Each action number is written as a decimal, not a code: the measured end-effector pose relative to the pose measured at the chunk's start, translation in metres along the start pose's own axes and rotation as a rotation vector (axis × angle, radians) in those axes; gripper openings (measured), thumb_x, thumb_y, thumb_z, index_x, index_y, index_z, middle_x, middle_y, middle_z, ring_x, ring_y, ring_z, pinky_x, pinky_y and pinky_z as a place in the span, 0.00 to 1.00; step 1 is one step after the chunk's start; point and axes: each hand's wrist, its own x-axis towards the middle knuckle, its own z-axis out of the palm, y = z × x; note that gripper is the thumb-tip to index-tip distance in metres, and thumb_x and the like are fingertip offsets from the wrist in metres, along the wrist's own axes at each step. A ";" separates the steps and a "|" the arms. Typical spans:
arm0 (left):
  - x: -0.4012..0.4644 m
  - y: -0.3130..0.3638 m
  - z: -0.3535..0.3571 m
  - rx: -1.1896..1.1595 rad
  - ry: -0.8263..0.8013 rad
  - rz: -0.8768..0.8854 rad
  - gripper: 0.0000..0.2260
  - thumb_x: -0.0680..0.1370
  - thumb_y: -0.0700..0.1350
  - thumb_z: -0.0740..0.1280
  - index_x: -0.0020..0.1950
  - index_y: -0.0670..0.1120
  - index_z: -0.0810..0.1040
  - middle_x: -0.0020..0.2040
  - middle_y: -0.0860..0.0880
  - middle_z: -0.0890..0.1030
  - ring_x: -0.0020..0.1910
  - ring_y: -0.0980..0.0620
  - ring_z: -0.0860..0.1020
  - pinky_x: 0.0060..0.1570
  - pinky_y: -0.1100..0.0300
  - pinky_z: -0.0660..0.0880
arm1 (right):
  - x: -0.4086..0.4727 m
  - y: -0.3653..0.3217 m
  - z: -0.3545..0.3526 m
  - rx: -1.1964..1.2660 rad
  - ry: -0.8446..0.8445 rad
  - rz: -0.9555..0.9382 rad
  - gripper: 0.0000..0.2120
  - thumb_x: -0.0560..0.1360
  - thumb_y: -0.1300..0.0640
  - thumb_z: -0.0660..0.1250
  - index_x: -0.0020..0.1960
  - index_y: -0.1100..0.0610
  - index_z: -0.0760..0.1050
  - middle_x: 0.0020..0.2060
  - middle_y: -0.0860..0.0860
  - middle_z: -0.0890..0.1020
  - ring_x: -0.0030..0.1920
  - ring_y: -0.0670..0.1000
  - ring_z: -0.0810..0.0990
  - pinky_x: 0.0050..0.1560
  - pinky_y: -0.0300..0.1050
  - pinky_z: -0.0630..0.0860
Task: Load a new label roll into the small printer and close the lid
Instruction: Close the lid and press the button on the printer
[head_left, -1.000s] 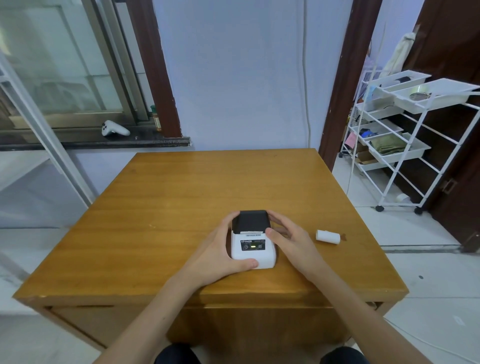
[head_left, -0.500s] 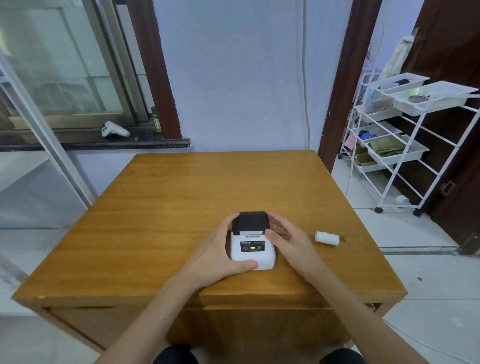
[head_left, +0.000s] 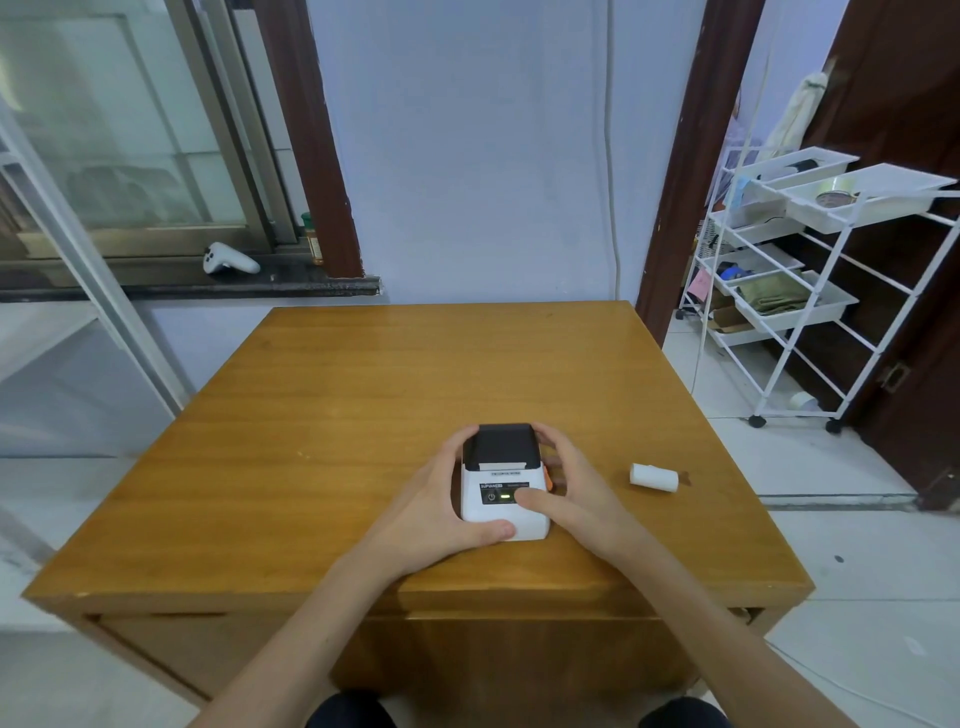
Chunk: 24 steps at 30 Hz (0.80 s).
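A small white printer (head_left: 498, 506) with a black lid stands near the front of the wooden table (head_left: 363, 395); its lid is down and a green light glows on the front panel. My left hand (head_left: 436, 512) wraps its left side, thumb on the front corner. My right hand (head_left: 571, 493) holds the right side, fingers behind the lid and thumb on the front panel. An orange tab shows on the printer's right side. A white label roll (head_left: 654, 477) lies on its side on the table to the right, apart from my hands.
A white wire cart (head_left: 810, 291) with trays stands on the floor to the right, by a dark door. A window ledge at the back left holds a white controller (head_left: 228, 260). The table's right edge runs just past the roll.
My right thumb has slid inward onto the printer's front panel. Both hands stay around the printer, and the roll has not moved.
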 end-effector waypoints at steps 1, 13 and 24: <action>0.000 0.000 0.000 0.000 0.000 0.000 0.49 0.64 0.63 0.78 0.76 0.64 0.52 0.68 0.60 0.70 0.64 0.60 0.71 0.61 0.62 0.69 | 0.000 0.000 0.001 -0.009 -0.001 0.005 0.39 0.65 0.42 0.69 0.73 0.40 0.57 0.69 0.42 0.68 0.67 0.43 0.70 0.67 0.53 0.71; 0.000 0.000 -0.001 -0.014 -0.008 -0.003 0.49 0.64 0.62 0.78 0.77 0.63 0.52 0.68 0.60 0.70 0.65 0.61 0.71 0.62 0.61 0.68 | 0.002 0.001 0.003 0.005 -0.007 -0.003 0.33 0.71 0.43 0.62 0.74 0.41 0.56 0.69 0.42 0.67 0.68 0.44 0.68 0.67 0.49 0.69; -0.001 0.002 -0.001 -0.024 -0.013 -0.018 0.50 0.62 0.64 0.77 0.76 0.64 0.51 0.68 0.59 0.70 0.65 0.59 0.70 0.62 0.60 0.69 | 0.001 -0.004 -0.001 0.118 0.100 -0.009 0.21 0.80 0.54 0.61 0.72 0.46 0.65 0.65 0.41 0.73 0.61 0.39 0.74 0.57 0.36 0.72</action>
